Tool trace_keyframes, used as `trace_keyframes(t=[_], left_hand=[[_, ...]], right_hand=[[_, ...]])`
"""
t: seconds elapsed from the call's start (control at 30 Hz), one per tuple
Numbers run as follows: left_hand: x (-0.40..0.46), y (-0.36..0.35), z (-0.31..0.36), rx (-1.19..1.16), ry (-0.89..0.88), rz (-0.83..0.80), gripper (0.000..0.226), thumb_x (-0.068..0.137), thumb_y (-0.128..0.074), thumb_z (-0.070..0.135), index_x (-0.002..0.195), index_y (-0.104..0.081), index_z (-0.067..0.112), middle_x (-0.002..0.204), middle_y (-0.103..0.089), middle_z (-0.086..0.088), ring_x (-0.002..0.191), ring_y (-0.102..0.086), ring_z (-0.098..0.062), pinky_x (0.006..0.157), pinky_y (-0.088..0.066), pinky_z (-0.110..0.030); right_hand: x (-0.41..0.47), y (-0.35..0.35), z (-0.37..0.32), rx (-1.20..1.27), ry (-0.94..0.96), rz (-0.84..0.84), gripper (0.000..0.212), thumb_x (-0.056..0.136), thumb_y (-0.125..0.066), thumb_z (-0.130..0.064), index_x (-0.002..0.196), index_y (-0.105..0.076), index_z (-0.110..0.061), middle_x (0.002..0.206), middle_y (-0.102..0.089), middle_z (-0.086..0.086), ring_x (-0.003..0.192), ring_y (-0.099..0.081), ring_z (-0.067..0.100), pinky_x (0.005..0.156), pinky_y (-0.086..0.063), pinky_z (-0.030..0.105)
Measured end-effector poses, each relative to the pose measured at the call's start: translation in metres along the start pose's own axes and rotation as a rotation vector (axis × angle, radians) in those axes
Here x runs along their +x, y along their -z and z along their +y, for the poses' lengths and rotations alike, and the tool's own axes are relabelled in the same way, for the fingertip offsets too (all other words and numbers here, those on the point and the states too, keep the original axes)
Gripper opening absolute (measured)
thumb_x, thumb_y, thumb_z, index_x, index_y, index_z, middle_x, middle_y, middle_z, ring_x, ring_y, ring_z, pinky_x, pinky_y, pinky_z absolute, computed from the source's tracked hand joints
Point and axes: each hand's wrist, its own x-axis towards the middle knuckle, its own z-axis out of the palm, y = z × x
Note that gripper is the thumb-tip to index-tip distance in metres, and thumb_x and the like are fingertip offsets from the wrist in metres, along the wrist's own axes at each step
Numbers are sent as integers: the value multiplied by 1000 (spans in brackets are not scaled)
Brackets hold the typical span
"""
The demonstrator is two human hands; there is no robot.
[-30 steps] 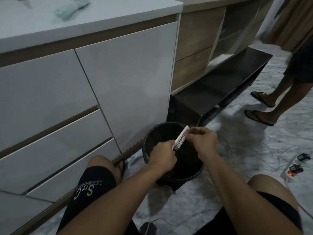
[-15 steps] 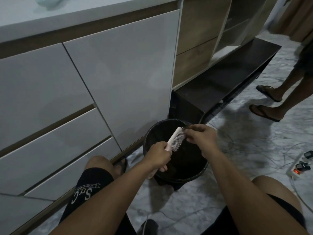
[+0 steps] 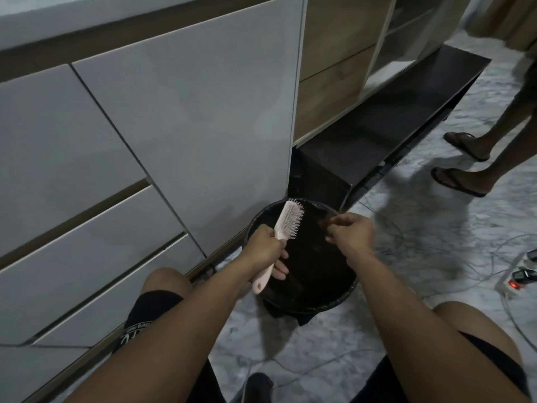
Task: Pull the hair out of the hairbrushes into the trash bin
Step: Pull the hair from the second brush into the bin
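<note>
A pale pink hairbrush (image 3: 286, 221) is held over the black trash bin (image 3: 341, 298), bristles facing right, head pointing up and away. My left hand (image 3: 266, 248) grips its handle, whose end sticks out below my fist. My right hand (image 3: 350, 232) hovers over the bin to the right of the brush, apart from it, fingertips pinched on a small dark tuft of hair (image 3: 324, 221). The bin is lined with a dark bag and its inside is too dark to make out.
White cabinet doors and drawers (image 3: 174, 135) stand close on the left. A dark low shelf (image 3: 377, 141) runs behind the bin. Another person's sandalled feet (image 3: 462, 164) stand at right. A power strip (image 3: 517, 282) and cables lie on the marble floor. My knees flank the bin.
My right hand has drawn away from the brush to the right with a tuft of hair. The left hand has tilted the brush more upright, toward the bin's far rim.
</note>
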Motion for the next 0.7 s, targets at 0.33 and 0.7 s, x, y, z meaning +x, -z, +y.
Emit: trace_keyframes(t=[0.33,0.7], left_hand=[[19,6,0,-9,35,44,32,93,-54,6,123,-48,-3,128,-53,-28,59,-56,-15,51,-59,-35],[30,8,-9,124,-6,85,22,88,-59,1,98,-47,17,98,-56,-12,59,-59,-16,53,-58,-34]], right_hand=[[29,-7,3,89,-178,-103,14,82,-69,2,92,-64,-7,99,-66,14,90,-67,27,74,-61,37],[44,-22,11,-42,-175,-128,19,76,-75,-11,92,-64,-15,82,-66,7,75,-64,20,85,-59,49]])
